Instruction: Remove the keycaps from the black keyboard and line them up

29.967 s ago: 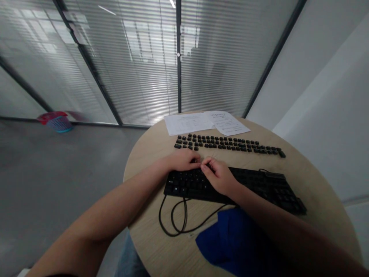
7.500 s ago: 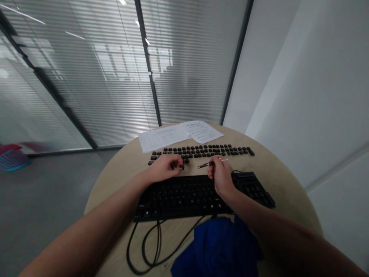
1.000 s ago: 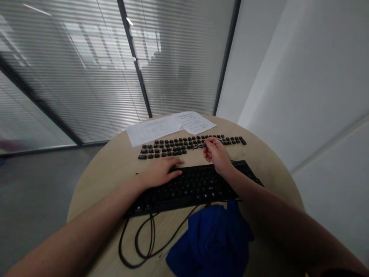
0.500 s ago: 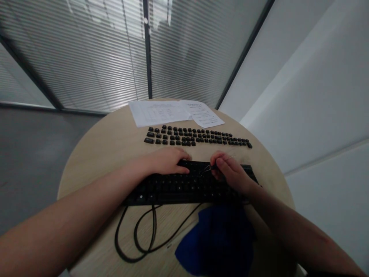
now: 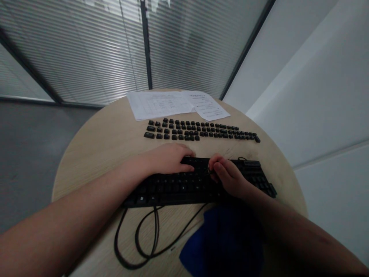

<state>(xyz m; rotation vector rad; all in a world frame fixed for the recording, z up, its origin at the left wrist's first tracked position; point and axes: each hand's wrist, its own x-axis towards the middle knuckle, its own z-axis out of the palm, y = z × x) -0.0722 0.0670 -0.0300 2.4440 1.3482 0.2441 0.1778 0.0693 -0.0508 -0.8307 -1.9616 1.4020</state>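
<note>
A black keyboard [image 5: 167, 192] lies across the table in front of me. My left hand [image 5: 173, 157] is on its far edge, with the fingers along the back rim and the thumb pressing down on the keys, holding it. Above the middle-right keys, my right hand [image 5: 226, 173] is closed in a pinch around a small keycap puller [image 5: 210, 170]. Most of that tool is hidden by the fingers; only a dark bit of it shows. Beyond the keyboard, loose black keycaps [image 5: 174, 131] stand in rows.
Printed sheets of paper [image 5: 161, 105] lie at the far side of the round wooden table [image 5: 95, 154]. A looped black cable [image 5: 138, 265] rests near me, beside a dark blue cloth [image 5: 193, 250]. Blinds behind glass [image 5: 95, 54] and a white wall [image 5: 331, 84] stand close by.
The view has shifted slightly, showing more of the keyboard's right end. The wire loop of the puller, visible before, is now mostly hidden by my right hand. My left hand stays on the keyboard.
</note>
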